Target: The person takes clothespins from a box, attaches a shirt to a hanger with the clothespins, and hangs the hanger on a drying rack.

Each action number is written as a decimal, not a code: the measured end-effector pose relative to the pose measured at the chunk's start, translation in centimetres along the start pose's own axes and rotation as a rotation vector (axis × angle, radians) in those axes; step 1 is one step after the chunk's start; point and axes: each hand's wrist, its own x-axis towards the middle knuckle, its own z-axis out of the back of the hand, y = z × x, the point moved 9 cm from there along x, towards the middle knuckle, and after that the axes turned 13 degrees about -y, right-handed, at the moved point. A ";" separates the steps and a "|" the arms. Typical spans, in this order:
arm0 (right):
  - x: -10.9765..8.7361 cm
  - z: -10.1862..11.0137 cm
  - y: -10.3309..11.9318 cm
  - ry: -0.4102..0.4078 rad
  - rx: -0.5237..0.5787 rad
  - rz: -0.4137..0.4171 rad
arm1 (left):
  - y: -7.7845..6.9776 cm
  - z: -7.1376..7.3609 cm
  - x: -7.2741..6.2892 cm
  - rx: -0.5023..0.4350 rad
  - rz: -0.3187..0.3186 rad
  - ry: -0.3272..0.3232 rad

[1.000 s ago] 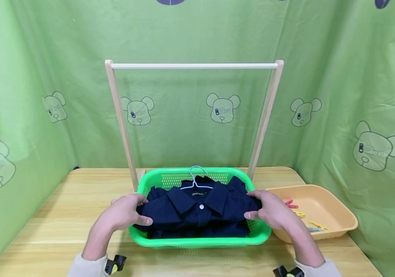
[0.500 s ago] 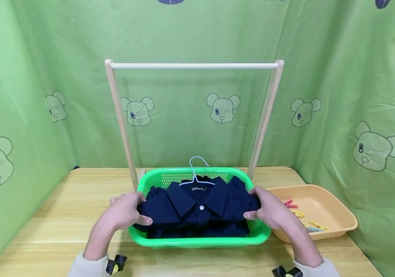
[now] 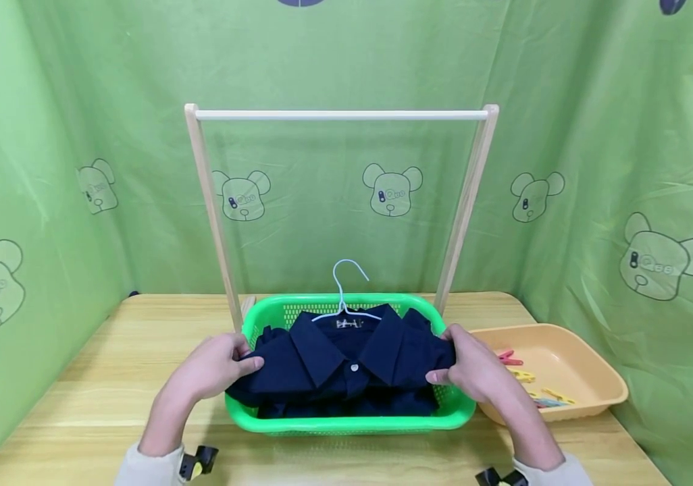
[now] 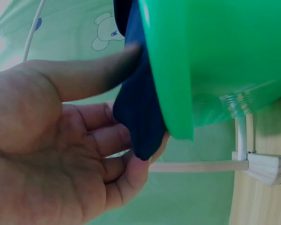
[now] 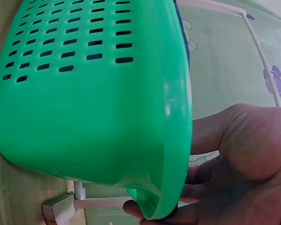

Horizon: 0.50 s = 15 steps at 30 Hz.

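Two hands grip one navy shirt (image 3: 346, 358), one at each shoulder. The left hand (image 3: 215, 368) pinches the left shoulder fabric, thumb on top and fingers underneath, as the left wrist view confirms; the right hand (image 3: 474, 368) holds the opposite shoulder the same way, though its wrist view is mostly blocked by the basket wall. A hold at both shoulders probably keeps the garment spread and level on its white wire hanger (image 3: 346, 290), whose hook stands up between the hands, beyond the collar. The shirt sits partly raised in the green basket (image 3: 346, 422), lower folds inside. A neck label shows under the hanger; its writing is too small to read. Beyond the hands stands a wooden rack (image 3: 340, 116). Just right of the right hand, an orange tray (image 3: 589, 378) holds coloured pegs (image 3: 525, 374).
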 end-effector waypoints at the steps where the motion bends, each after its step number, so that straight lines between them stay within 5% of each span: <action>1: 0.0 0.1 0.0 -0.005 -0.004 -0.001 | 0.0 0.1 0.0 -0.007 -0.013 -0.007; 5: 0.0 0.2 0.1 -0.015 -0.020 -0.004 | -0.3 0.5 0.1 -0.022 -0.052 -0.038; 15: 0.0 0.5 0.4 -0.042 -0.039 0.004 | -0.3 1.5 0.5 -0.002 -0.032 -0.163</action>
